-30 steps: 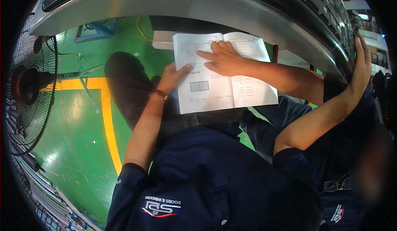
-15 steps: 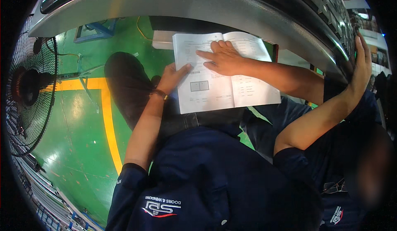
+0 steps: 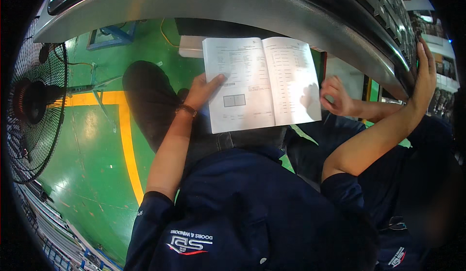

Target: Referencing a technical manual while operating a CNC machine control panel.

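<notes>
My left hand grips the left edge of an open paper booklet, its thumb lying on the left page. Printed lines and a small two-panel drawing show on that page. The booklet rests above my lap. Far to the right, my right hand leans on the edge of the large grey machine housing, fingers stretched out. A co-worker's hand, loosely curled, is beside the booklet's right edge and throws a shadow on the right page.
A black fan stands at the left. Yellow tape runs along the green floor, with a blue metal frame farther off. Long stacked profiles lie at lower left. Dark keys line the machine's top right. The co-worker sits close on my right.
The co-worker's hand has drawn back from the left page to the right, off the booklet. The right page's edge has shifted slightly left. Both my hands stay in place.
</notes>
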Motion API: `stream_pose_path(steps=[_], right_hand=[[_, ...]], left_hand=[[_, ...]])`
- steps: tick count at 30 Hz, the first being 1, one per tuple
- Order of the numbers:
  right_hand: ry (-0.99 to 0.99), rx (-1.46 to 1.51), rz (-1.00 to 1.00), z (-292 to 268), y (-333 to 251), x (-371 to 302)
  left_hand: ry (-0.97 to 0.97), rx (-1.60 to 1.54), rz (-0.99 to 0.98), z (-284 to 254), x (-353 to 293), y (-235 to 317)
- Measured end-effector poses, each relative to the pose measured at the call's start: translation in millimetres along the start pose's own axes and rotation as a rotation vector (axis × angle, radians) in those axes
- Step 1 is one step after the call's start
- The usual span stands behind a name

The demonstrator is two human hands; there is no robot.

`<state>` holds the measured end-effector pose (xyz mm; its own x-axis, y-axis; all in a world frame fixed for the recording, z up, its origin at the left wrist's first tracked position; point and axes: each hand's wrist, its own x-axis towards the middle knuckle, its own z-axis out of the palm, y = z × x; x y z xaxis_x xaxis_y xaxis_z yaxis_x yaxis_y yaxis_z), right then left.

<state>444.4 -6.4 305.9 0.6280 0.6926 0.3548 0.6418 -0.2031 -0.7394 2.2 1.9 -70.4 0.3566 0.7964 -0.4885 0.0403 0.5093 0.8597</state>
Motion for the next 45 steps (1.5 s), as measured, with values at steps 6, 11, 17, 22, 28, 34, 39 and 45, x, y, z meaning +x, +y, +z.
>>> stream_pose_path(steps=[6, 11, 17, 22, 28, 34, 39, 45], right_hand=[[0.101, -0.147, -0.183, -30.0, -15.9, 1.8], [0.188, -0.470, -0.482, -38.4, -5.0, 16.9], [0.619, -2.079, -1.957, -98.8, 25.1, 77.5], [0.675, -2.346, -2.188, -95.6, 33.6, 81.7], [0.652, -2.355, -2.107, -107.0, 37.6, 84.9], [0.738, -2.402, -2.164, -98.8, 34.1, 80.6], [0.742, -2.349, -2.108, -102.5, 38.2, 82.2], [0.797, -2.387, -2.141, -103.3, 38.9, 83.9]], left_hand=[[-0.060, 0.043, 0.033, 20.8, 14.6, 3.5], [-0.035, 0.022, 0.056, 21.9, 11.6, 3.4], [-0.043, 0.037, 0.068, 25.9, 13.3, 5.1], [-0.030, 0.023, 0.067, 20.6, 10.9, 4.2], [-0.044, 0.035, 0.073, 23.5, 11.8, 9.8], [-0.045, -0.001, 0.049, 20.2, 11.9, 0.4], [-0.054, -0.003, 0.040, 19.9, 14.4, 0.2], [-0.050, -0.017, 0.026, 21.3, 15.6, 1.3]])
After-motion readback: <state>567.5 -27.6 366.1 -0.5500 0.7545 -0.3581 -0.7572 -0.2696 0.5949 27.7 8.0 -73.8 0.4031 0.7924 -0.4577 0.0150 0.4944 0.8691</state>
